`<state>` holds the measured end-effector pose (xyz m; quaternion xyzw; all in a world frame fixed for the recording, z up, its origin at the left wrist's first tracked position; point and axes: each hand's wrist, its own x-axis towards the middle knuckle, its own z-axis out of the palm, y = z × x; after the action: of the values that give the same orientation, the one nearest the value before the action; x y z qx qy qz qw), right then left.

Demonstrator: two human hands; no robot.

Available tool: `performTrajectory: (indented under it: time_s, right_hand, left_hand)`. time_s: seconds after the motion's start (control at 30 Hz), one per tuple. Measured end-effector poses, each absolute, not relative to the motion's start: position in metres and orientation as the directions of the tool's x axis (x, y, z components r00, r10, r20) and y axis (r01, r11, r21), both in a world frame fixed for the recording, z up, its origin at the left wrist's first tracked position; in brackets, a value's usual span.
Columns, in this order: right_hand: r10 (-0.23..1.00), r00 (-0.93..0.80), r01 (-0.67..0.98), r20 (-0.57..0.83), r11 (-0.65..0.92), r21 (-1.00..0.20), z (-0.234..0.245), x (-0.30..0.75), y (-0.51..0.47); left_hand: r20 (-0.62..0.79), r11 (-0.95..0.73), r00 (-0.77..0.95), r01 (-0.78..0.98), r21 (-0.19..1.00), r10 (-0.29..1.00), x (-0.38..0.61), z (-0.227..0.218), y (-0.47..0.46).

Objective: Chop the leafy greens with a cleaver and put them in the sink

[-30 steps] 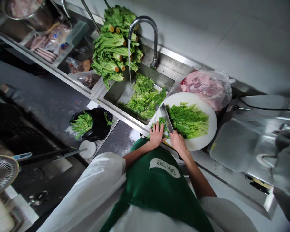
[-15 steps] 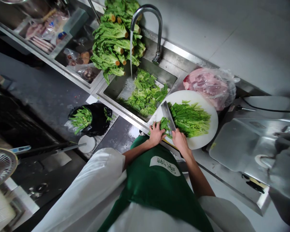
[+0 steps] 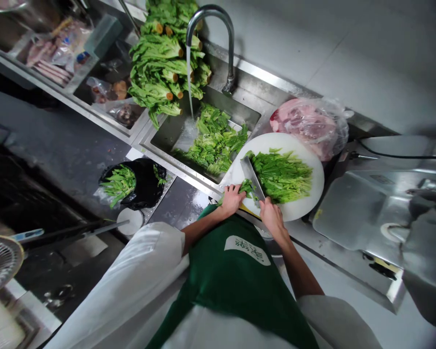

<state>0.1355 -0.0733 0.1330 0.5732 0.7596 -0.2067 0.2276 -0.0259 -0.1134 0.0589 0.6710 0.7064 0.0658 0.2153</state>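
My right hand [image 3: 272, 216] is closed around the handle of a cleaver [image 3: 252, 178], whose wide blade stands on the round white cutting board [image 3: 310, 203]. To the right of the blade lies a heap of cut leafy greens [image 3: 283, 175]. On its other side, a small bunch of leaf ends [image 3: 247, 186] sits by the board's near edge. My left hand [image 3: 231, 200] is curled over part of this bunch, its fingertips partly hidden in the leaves.
Water runs from a curved faucet [image 3: 229, 48] into a sink [image 3: 167, 138] holding chopped greens [image 3: 214, 145]. Whole stalks [image 3: 167, 68] are stacked behind it. Bagged meat [image 3: 307, 123] lies beyond the board. A bin with a black liner [image 3: 148, 186] stands below left.
The view has shifted slightly left. My left hand has drawn back a little from the blade, toward the board's near edge. My right hand keeps hold of the cleaver.
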Motion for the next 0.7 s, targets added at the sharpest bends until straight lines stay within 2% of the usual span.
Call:
performTrajectory:
  time_s: [0.2, 0.43, 0.5, 0.57, 0.63, 0.7]
  right_hand:
    - [0.818, -0.151, 0.980, -0.555, 0.198, 0.024, 0.136, 0.170, -0.053]
    - [0.844, -0.208, 0.965, -0.495, 0.259, 0.037, 0.167, 0.163, -0.073]
    - [0.847, -0.228, 0.961, -0.480, 0.275, 0.028, 0.174, 0.152, -0.081]
    - [0.830, -0.266, 0.952, -0.490, 0.305, -0.001, 0.176, 0.139, -0.088]
    - [0.799, -0.304, 0.941, -0.519, 0.336, -0.034, 0.174, 0.127, -0.091]
    - [0.767, -0.327, 0.933, -0.552, 0.356, -0.058, 0.168, 0.117, -0.092]
  left_hand:
    - [-0.154, 0.028, 0.050, 0.883, 0.469, 0.987, -0.018, 0.058, -0.066]
    - [-0.040, -0.072, 0.122, 0.785, 0.615, 0.992, -0.061, 0.084, -0.092]
    - [0.000, -0.017, 0.023, 0.742, 0.670, 1.000, -0.070, 0.083, -0.103]
    - [0.031, 0.098, -0.170, 0.698, 0.709, 0.985, -0.073, 0.075, -0.111]
    - [0.042, 0.219, -0.359, 0.653, 0.725, 0.932, -0.071, 0.063, -0.117]
    - [0.038, 0.282, -0.442, 0.632, 0.722, 0.896, -0.065, 0.051, -0.120]
